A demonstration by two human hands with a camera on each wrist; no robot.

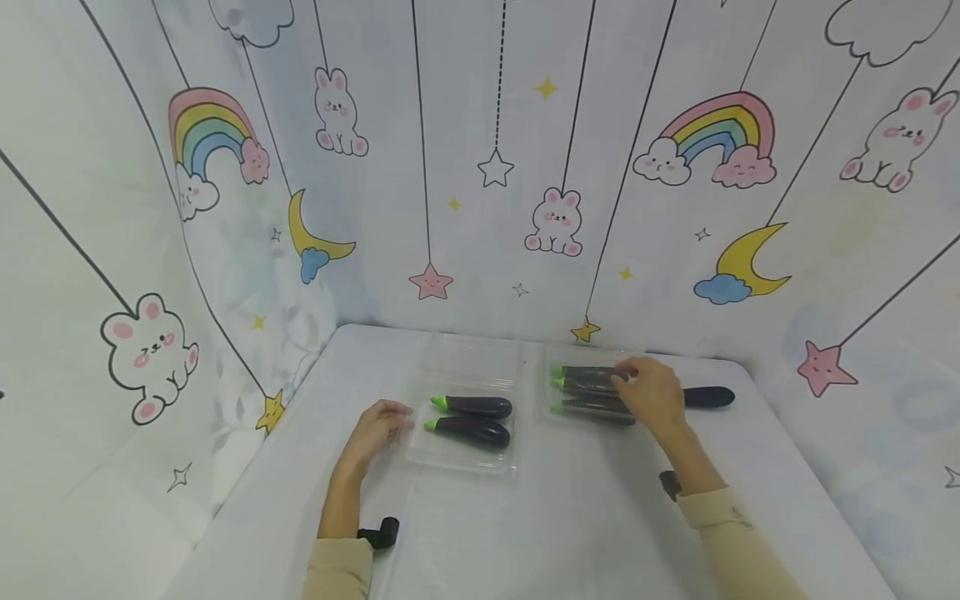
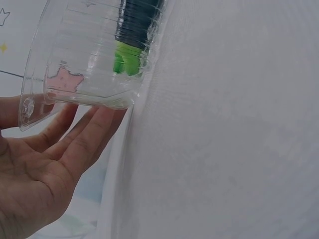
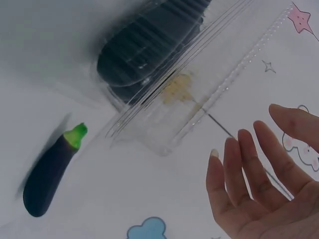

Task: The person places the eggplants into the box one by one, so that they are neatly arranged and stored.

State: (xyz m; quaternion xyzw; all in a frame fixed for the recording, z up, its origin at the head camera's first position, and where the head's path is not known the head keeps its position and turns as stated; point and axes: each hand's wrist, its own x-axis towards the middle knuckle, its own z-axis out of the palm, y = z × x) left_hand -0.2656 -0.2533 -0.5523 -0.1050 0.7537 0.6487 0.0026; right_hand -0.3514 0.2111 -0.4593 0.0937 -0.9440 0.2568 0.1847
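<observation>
Near the left edge of a clear plastic box (image 1: 461, 463) is my left hand (image 1: 378, 433). Two toy-like eggplants (image 1: 472, 431) lie in that box, green stems to the left. In the left wrist view, the fingers (image 2: 87, 142) rest, fairly straight, against the box's end wall (image 2: 89, 98). My right hand (image 1: 651, 392) hovers by a second clear box (image 1: 551, 419) holding several eggplants (image 1: 588, 403). The right wrist view shows its fingers (image 3: 251, 164) relaxed and spread, apart from the box and holding nothing. A loose eggplant (image 1: 710, 397) lies just right of that hand.
The left box's raised lid (image 1: 472, 354) leans back toward the wall cloth (image 1: 480, 233), printed with bunnies, rainbows and stars. Both boxes stand side by side on a white table (image 1: 555, 525). Black wrist mounts (image 1: 380, 533) sit at both cuffs.
</observation>
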